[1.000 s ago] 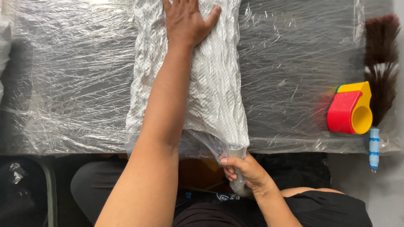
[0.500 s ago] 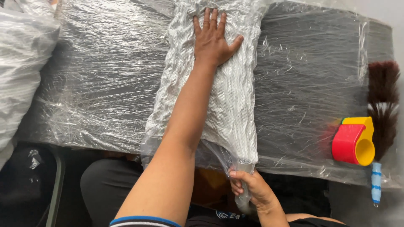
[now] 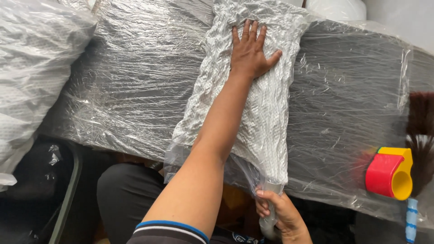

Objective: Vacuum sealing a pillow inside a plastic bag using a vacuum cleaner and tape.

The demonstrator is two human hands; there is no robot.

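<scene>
A clear plastic bag with a white knitted textile inside [image 3: 264, 113] lies lengthwise on a table wrapped in plastic film [image 3: 135, 90]. The bag looks crinkled and flattened. My left hand [image 3: 251, 52] presses flat on the far part of the bag, fingers spread, arm stretched along it. My right hand [image 3: 280, 212] grips a pale grey hose nozzle [image 3: 271, 217] at the bag's near open end, below the table edge.
A red and yellow tape dispenser [image 3: 389, 174] sits at the table's right edge, beside a dark brush [image 3: 422, 131] and a blue and white handle [image 3: 410, 219]. A large bagged white bundle [image 3: 31, 68] fills the left. My dark trousers [image 3: 122, 194] show below.
The view has shifted, so the table sits tilted and the bundle at left has come into view. Both hands keep their places on the bag and the nozzle.
</scene>
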